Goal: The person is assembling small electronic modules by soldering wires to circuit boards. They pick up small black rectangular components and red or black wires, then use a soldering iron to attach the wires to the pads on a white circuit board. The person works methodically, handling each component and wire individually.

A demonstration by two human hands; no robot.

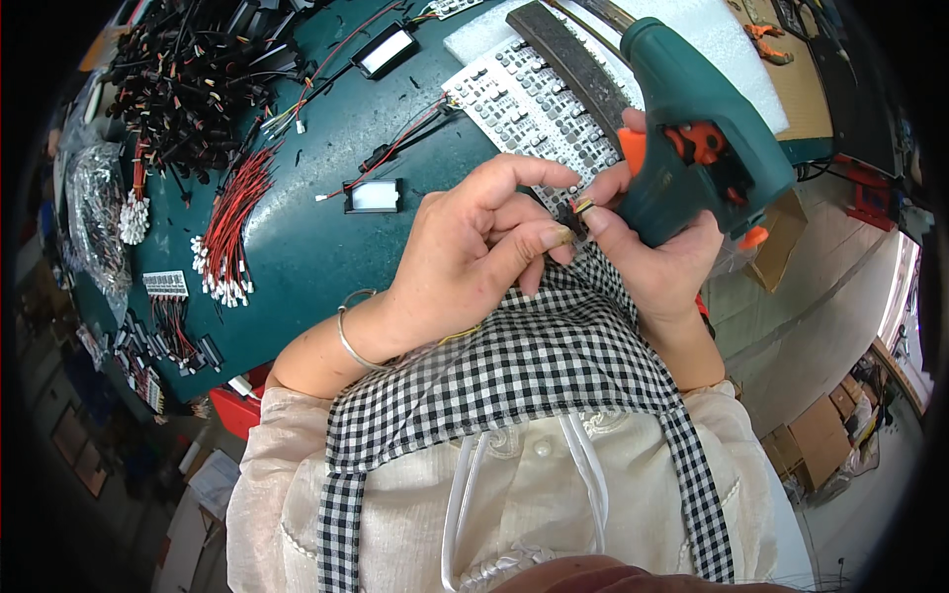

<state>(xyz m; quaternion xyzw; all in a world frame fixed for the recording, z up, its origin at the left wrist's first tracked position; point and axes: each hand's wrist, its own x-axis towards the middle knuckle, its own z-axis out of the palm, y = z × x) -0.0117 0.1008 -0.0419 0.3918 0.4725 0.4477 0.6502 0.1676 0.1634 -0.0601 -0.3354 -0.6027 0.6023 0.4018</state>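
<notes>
My right hand [667,262] is wrapped round a teal pistol-shaped tool [677,89] with an orange trigger. Its thumb and a finger also pinch a small yellowish wire end or connector [583,207]. Just left of it, my left hand [474,232] has its index finger stretched toward the right fingertips. The left thumb presses against the curled fingers, and what lies between them is hidden. Behind both hands lies a white circuit-board panel [539,109] with rows of small parts, and a dark bar [568,64] rests along its right side.
On the green table [326,257] lie two small display modules with leads [374,196], a bundle of red wires [237,217] with white plugs, and a heap of black cables [193,84]. A plastic bag [99,217] lies left. Orange-handled pliers [769,44] are far right.
</notes>
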